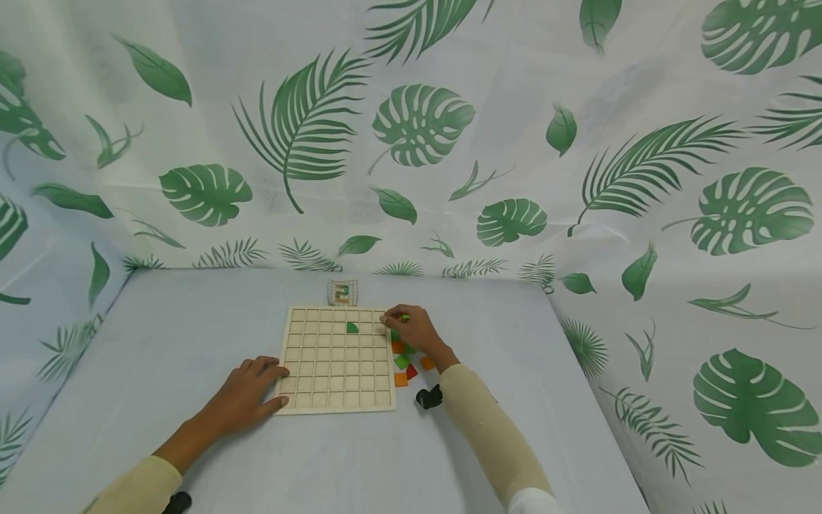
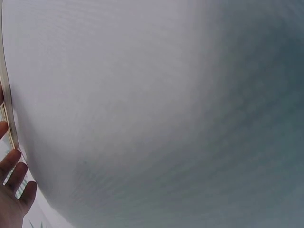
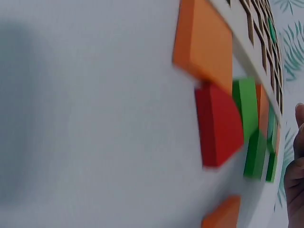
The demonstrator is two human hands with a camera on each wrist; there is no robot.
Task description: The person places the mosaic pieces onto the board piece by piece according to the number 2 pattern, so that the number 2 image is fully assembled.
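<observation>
A pale wooden grid board (image 1: 334,371) lies on the table. My left hand (image 1: 247,392) rests at its left edge, thumb and fingertips right at the rim; its fingers (image 2: 16,173) show at the left of the left wrist view. Over the board's upper right edge is my right hand (image 1: 414,328), fingers bent and thumb near the index finger. A bit of green shows among those fingers; I cannot tell whether they pinch a piece. One green quarter-round piece (image 1: 352,328) sits in an upper cell of the board.
Right of the board lie several loose pieces, among them a red piece (image 3: 221,126), an orange square (image 3: 209,42) and green ones (image 3: 246,104). A small card with a patterned picture (image 1: 342,292) lies behind the board. Leaf-printed cloth (image 1: 424,135) walls the table's back and sides.
</observation>
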